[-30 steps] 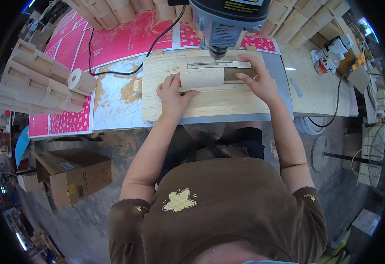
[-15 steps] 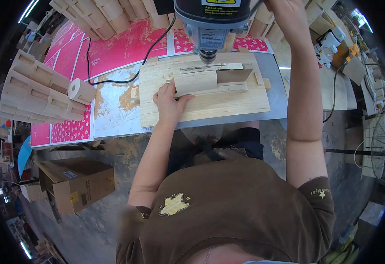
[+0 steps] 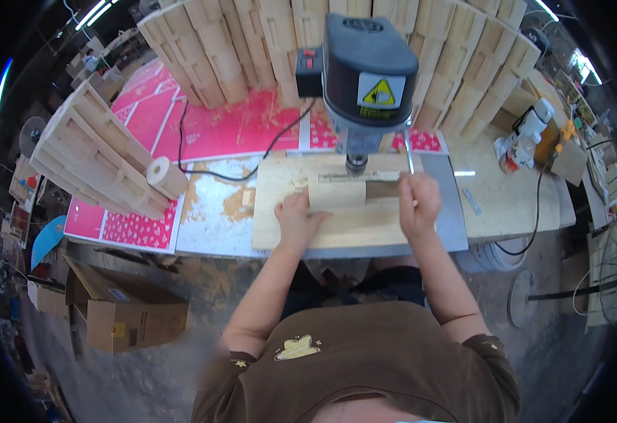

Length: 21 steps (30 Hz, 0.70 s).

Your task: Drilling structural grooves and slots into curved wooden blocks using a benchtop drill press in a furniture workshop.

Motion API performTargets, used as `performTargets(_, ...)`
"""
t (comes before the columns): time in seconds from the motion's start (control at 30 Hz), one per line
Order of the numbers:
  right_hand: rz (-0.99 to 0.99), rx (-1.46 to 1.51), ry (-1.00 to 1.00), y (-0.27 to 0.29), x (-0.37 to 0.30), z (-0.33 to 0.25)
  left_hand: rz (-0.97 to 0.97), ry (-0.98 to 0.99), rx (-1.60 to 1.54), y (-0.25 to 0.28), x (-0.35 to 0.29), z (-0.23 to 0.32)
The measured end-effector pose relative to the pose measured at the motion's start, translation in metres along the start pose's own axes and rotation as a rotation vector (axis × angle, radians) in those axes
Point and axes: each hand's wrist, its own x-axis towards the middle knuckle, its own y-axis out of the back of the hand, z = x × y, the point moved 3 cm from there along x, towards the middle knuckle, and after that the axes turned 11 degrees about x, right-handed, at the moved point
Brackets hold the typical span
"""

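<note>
A pale wooden cylinder (image 3: pixel 338 194) lies in a jig on a flat wooden board (image 3: pixel 269 229). My left hand (image 3: pixel 298 220) grips its left end, the thumb along the near side. Above it hangs the drill press (image 3: pixel 369 70), dark on top, with its chuck (image 3: pixel 355 163) close over the cylinder's far side. Whether the bit is in the wood I cannot tell. My right hand (image 3: pixel 419 204) is closed around the lower end of the metal feed lever (image 3: pixel 408 151), right of the jig.
Tall stacks of slotted wooden cylinders (image 3: pixel 227 56) line the back, with another stack (image 3: pixel 93 151) at the left. One loose cylinder (image 3: pixel 166 177) stands beside it. A black cable (image 3: pixel 252 171) crosses the bench. Bottles (image 3: pixel 523 144) stand at right; a cardboard box (image 3: pixel 128 310) is on the floor.
My right hand has come down and nearer, pulling the feed lever from high to low. My left hand stays on the cylinder. The view has tilted up, showing more of the drill press and stacks.
</note>
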Motion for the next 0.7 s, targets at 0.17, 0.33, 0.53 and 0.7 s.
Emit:
performTargets(0.17, 0.007, 0.001, 0.028, -0.006, -0.006, 0.005, 0.075, -0.036, -0.018, 0.007, -0.004, 0.003)
performTargets(0.33, -0.022, -0.01, 0.113, 0.017, 0.038, -0.021, 0.039, -0.03, -0.026, 0.01, -0.005, 0.005)
performTargets(0.53, -0.137, -0.25, -0.272, 0.0, 0.174, 0.006, 0.026, -0.084, -0.058, -0.006, -0.006, 0.022)
performTargets(0.7, -0.126, -0.216, -0.284, -0.004, 0.182, 0.035, -0.044, -0.082, -0.086, -0.021, 0.003, 0.032)
